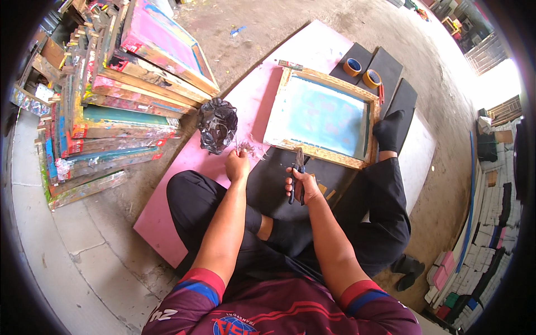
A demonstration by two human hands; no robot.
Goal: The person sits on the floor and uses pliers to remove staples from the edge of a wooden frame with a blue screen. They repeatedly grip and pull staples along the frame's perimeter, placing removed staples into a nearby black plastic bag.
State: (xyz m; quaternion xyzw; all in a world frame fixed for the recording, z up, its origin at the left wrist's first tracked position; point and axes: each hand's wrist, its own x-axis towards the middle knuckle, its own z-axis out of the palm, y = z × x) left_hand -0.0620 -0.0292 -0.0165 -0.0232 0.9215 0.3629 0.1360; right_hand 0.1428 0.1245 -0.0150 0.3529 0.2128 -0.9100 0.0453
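Observation:
My right hand (304, 184) is wrapped round the dark handles of a pair of pliers (300, 159). The jaws point away from me and lie over the near rail of a wooden screen-printing frame (324, 155); I cannot tell if they grip anything. Pale blue mesh (326, 116) spans that frame, which lies flat. Left of it, my left hand (238, 164) is closed, its fingertips pinched beside a small heap of thin scraps (245, 147). What they hold is too small to make out. Just beyond stands a crumpled black plastic bag (218, 125).
Stacked paint-stained frames (128, 131) rise at the left. Two tape rolls (352, 67) and a red stick-like tool (381, 94) lie past the frame on dark boards (382, 67). My foot (388, 131) in a black sock touches the frame's right side. Beneath is a pink board (167, 223).

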